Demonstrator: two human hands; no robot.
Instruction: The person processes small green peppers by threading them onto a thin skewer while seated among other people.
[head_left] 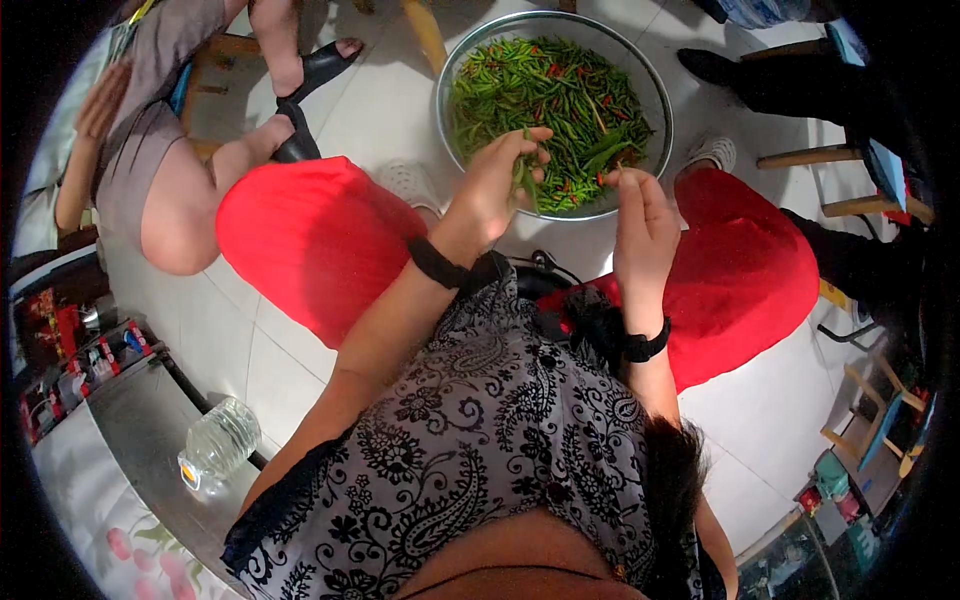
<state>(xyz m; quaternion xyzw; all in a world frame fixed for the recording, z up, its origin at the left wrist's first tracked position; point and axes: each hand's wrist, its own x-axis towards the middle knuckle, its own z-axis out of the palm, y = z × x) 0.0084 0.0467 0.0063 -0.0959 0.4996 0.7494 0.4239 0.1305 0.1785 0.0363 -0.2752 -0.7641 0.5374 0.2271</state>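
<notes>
Head view: the person sits over a wide metal basin (452, 75) on the white tiled floor (380, 110), and the basin is full of green chillies (540, 95) with a few red ones mixed in. The left hand (497, 180) hovers at the basin's near rim, its grip closed on 1 green chilli (522, 178) whose long axis hangs roughly downward from the fingers. The right hand (640, 215) is just beside it on the right, fingers pinched together at the top, apparently on a small piece, though what it holds cannot be told. The pile lies directly ahead of both hands, the left hand nearer its middle. Both wrists wear black bands. At lower left a clear plastic bottle (218, 442) lies on its side on a grey desk (130, 420), with small red-and-white packages (85, 360) just beyond.
</notes>
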